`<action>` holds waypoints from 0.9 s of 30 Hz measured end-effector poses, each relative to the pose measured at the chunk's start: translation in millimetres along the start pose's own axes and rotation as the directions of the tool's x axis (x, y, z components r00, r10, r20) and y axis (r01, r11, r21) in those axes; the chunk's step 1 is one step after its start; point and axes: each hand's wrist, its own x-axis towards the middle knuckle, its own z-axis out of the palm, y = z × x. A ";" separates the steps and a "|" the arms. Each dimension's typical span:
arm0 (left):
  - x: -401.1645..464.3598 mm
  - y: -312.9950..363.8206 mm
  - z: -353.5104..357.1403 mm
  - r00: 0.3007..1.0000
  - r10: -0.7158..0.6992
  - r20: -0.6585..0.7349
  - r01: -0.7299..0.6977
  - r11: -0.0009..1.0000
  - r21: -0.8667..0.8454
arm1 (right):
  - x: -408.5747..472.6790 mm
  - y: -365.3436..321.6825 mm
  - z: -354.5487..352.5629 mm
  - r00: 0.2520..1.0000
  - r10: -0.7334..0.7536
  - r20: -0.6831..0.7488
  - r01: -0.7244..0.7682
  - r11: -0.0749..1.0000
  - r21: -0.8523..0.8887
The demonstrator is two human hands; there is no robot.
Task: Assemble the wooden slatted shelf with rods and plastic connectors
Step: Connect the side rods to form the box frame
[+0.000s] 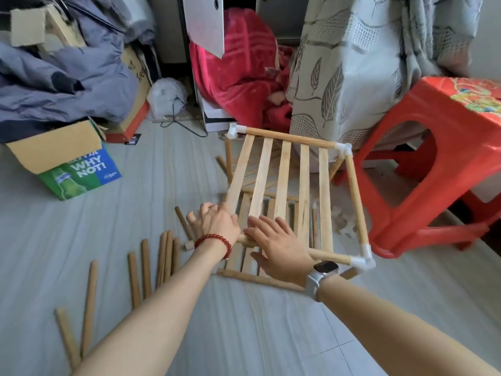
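While your left hand [214, 222] grips the slatted panel's [284, 183] near-left corner and your right hand [276, 245] lies flat, unclenched, three white connectors [362, 260] are fitted; loose rods [145, 267] await.

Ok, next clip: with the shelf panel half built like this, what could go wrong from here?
1. The slatted panel has no white connector at its near-left corner, where the left hand is; that rod end could slip free.
2. Loose rods lie on the floor by the left arm and could roll if knocked.

Both bare forearms extended forward, left hand [214, 222] fingers curled at shelf frame [355, 199] near-left corner, right hand [276, 245] flat, fingers straight, just right of it
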 end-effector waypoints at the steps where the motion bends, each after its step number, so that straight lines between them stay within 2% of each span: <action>1: -5.1 0.0 -1.0 1.000 0.009 0.000 -0.009 1.000 0.000 | -2.0 2.2 -0.9 1.000 -0.017 0.006 0.017 1.000 -0.004; 7: -33.4 2.3 -3.7 0.992 0.109 0.060 -0.109 0.994 0.000 | -24.5 9.4 -2.2 0.997 -0.004 0.073 0.010 0.996 -0.088; 11: -52.8 6.6 -7.0 0.967 0.207 0.148 -0.211 0.977 0.012 | -50.3 16.8 -1.7 0.993 0.005 0.120 0.010 0.992 -0.126; 16: -73.3 13.3 -3.9 0.912 0.343 0.224 -0.324 0.939 -0.118 | -83.6 27.4 -12.8 0.979 0.063 0.194 -0.063 0.998 -0.010; 19: -78.0 14.6 -7.3 0.894 0.373 0.246 -0.340 0.925 -0.168 | -90.7 23.4 -20.2 0.982 0.106 0.159 -0.113 0.993 0.038; 21: -76.9 10.0 -10.6 0.882 0.392 0.260 -0.317 0.904 -0.288 | -88.7 17.0 -24.6 0.992 0.111 0.059 -0.111 0.994 -0.014; 23: -74.5 -0.3 -12.8 0.906 0.354 0.232 -0.218 0.860 -0.461 | -79.0 8.0 -27.5 0.994 0.100 -0.046 -0.100 0.995 -0.007; 25: -68.9 -20.4 -8.6 0.963 0.204 0.177 -0.071 0.823 -0.563 | -64.2 -4.1 -29.7 0.992 0.078 -0.095 -0.076 0.997 0.019; 27: -58.0 -52.6 6.1 0.987 0.021 0.161 0.071 0.835 -0.546 | -43.3 -14.2 -29.1 0.991 0.065 -0.116 -0.060 0.997 0.046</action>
